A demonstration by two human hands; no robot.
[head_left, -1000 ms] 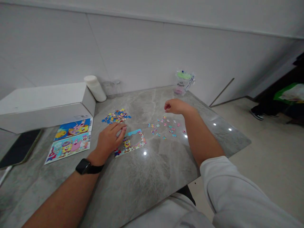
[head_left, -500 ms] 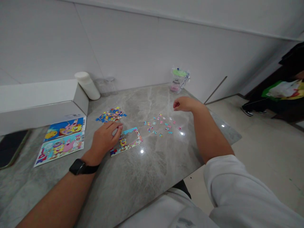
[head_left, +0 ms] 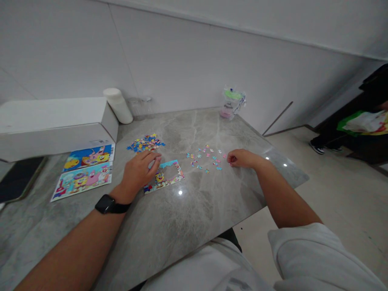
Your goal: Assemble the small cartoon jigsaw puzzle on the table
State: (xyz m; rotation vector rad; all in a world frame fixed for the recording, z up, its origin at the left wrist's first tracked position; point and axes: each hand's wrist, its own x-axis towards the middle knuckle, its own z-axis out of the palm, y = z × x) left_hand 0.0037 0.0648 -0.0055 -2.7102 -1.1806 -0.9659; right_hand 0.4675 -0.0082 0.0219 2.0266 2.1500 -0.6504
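A small, partly assembled jigsaw puzzle point(head_left: 162, 184) with a cartoon picture lies on the grey counter, a gap in its middle. My left hand point(head_left: 140, 169) rests at its left edge and covers part of it; thumb and forefinger are curled together, and anything between them is too small to make out. Loose puzzle pieces point(head_left: 207, 155) are scattered to the right of the puzzle. At the right side of these, my right hand point(head_left: 239, 158) is down at the counter, its fingertips closed on a pinkish puzzle piece point(head_left: 230, 164), mostly hidden.
Behind my left hand lies a heap of mixed puzzle pieces point(head_left: 146, 142). To the left are two picture cards point(head_left: 81, 180), a phone point(head_left: 20, 180), a white box point(head_left: 51, 121) and a white bottle point(head_left: 119, 107). A wrapped cup point(head_left: 232, 104) stands by the wall. A person point(head_left: 330, 137) is far right.
My right hand has come down and toward me, onto the piece at the right of the scattered ones. My left hand has stayed by the puzzle. The view has shifted slightly.
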